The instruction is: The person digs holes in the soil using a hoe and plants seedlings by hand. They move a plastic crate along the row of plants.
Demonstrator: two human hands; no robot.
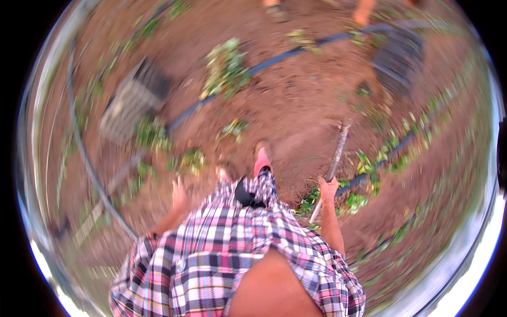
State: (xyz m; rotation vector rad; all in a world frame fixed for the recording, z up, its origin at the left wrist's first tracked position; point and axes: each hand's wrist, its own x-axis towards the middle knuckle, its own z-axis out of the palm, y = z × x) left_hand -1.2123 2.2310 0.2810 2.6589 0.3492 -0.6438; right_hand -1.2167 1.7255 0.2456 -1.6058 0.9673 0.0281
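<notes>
My right hand (328,189) is closed around a long, rough pole (339,148), seemingly wooden. The pole slants from beside my right leg up toward bare soil ahead; blur hides what its far end is like. On the other side, my left hand (179,195) hangs low with fingers apart and nothing in it. Below it is reddish-brown soil. A pink shoe (262,160) shows on one foot in front of my plaid shirt (237,230). Green leafy plants (311,200) grow close to the pole's near end.
A grey slatted crate (132,105) lies ahead left, and a dark crate (398,59) ahead right. Dark irrigation hoses (273,61) cross the soil among leafy plants (225,69). Another person's foot (277,12) appears at the top. Much is motion-blurred.
</notes>
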